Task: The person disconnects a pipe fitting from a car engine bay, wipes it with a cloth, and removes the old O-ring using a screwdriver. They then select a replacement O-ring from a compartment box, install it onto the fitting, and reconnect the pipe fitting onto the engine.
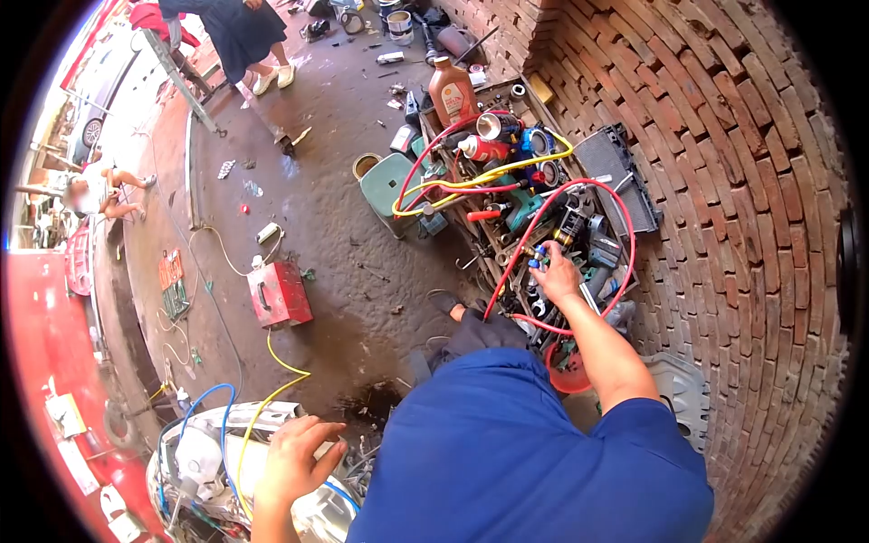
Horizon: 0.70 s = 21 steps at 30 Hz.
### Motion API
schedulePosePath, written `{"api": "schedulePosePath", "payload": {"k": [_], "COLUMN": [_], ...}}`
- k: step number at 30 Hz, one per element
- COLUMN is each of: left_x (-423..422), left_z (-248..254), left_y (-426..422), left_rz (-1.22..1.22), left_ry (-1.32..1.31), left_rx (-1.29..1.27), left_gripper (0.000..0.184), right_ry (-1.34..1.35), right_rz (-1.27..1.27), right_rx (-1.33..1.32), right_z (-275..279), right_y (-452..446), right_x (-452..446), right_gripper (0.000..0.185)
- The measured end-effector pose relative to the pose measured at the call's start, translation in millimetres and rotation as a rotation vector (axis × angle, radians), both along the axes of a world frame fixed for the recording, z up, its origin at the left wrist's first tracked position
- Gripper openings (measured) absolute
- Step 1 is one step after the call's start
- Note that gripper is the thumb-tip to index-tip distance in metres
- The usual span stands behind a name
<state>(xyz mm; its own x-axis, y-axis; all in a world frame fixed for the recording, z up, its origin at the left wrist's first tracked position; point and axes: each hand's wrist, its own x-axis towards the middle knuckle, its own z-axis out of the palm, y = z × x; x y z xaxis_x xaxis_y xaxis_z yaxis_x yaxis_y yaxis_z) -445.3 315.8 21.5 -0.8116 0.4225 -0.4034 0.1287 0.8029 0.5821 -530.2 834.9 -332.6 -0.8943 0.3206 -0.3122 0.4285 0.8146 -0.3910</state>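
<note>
My right hand (559, 274) is closed on a small valve fitting with blue ends (539, 257), above the cluttered tool bench. A red hose (625, 213) loops around this hand, and a yellow hose (507, 167) lies over the things farther back. Where the hoses join is hard to make out. My left hand (297, 460) is held with fingers apart over an engine bay (262, 412). It appears to hold nothing. Beside it run a blue hose (224, 425) and a thin yellow hose (258, 418).
A red metal box (279, 295) stands on the floor. On the bench are an oil bottle (453, 90), a green drill (525, 210) and several tools. A green stool (387, 185) stands beside it. A brick wall (724, 181) rises on the right. Two people are farther back.
</note>
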Motion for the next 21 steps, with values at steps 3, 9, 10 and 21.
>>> {"api": "schedulePosePath", "payload": {"k": [3,9,10,21], "left_x": [-4,-8,-6,-7], "left_z": [-4,-4,-5,-13], "left_y": [6,7,6,0], "left_rz": [-0.019,-0.013,0.002,-0.027], "left_ry": [0.012,0.053,0.079,0.012], "left_rx": [0.017,0.007,-0.002,0.104], "left_gripper": [0.026,0.025,0.025,0.03], "right_ry": [0.022,0.019,-0.019,0.108], "right_rz": [-0.219,-0.059,0.002,-0.258], "right_rx": [0.052,0.104,0.128,0.078], "right_z": [-16,-12,-8,-52], "right_y": [-4,3,4,6], "right_x": [-16,-37,-37,-69], "right_gripper": [0.066,0.063,0.062,0.062]}}
